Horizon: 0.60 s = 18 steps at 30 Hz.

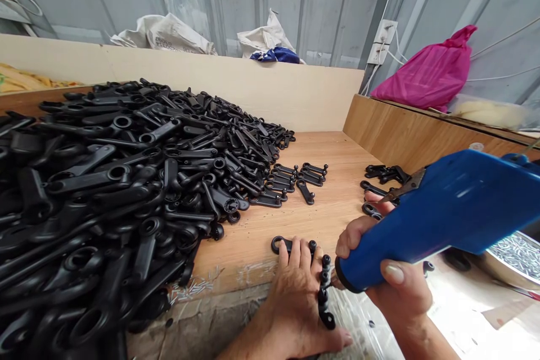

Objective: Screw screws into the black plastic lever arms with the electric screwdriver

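My left hand [295, 298] lies over black crank-shaped parts near the table's front edge, its fingers spread on one part [280, 244]. Beside its thumb side stands a row of small black knobs [324, 292]. My right hand [400, 287] is wrapped round a blue power tool [442, 208], tilted with its dark-rimmed end against the knobs. The tip of the tool is partly hidden between the hands. Several finished-looking black cranks with small knobs [306, 191] lie flat on the wooden table [329, 149].
A large heap of black cranks [126, 180] fills the left. Loose screws [194, 289] lie near the front edge. More cranks [386, 173] sit behind the tool. At right is a metal bowl of screws [517, 256]; a pink bag [426, 73] rests on the ledge.
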### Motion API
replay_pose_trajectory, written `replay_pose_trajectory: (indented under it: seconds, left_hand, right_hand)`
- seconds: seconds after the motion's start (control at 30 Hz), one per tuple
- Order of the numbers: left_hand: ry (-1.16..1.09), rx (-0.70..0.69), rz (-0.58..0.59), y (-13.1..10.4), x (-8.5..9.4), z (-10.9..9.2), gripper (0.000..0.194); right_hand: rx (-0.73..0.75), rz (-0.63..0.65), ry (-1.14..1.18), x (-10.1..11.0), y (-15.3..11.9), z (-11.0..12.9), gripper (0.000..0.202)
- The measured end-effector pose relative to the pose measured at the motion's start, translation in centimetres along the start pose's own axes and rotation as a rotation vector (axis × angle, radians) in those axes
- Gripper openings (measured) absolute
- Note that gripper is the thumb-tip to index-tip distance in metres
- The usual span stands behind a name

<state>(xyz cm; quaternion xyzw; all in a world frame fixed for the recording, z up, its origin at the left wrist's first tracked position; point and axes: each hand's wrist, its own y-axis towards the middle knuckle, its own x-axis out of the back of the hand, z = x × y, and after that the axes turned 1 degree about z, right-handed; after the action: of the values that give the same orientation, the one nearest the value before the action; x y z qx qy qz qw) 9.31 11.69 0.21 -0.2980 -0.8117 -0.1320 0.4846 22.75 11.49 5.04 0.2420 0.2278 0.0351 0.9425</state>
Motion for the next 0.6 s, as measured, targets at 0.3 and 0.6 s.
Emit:
replay_pose_trajectory:
  seconds: [0.3,0.6]
  left_hand:
    - [0.011,-0.015,-0.012,0.0,0.4,-0.2,0.104]
    - [0.034,-0.084,-0.047,0.2,-1.0,0.8,0.097]
  right_hand:
    - [-0.066,0.025,-0.023,-0.1,-0.5,0.0,0.046]
    - [-0.048,0.205,-0.285,0.2,-0.8,-0.1,0.037]
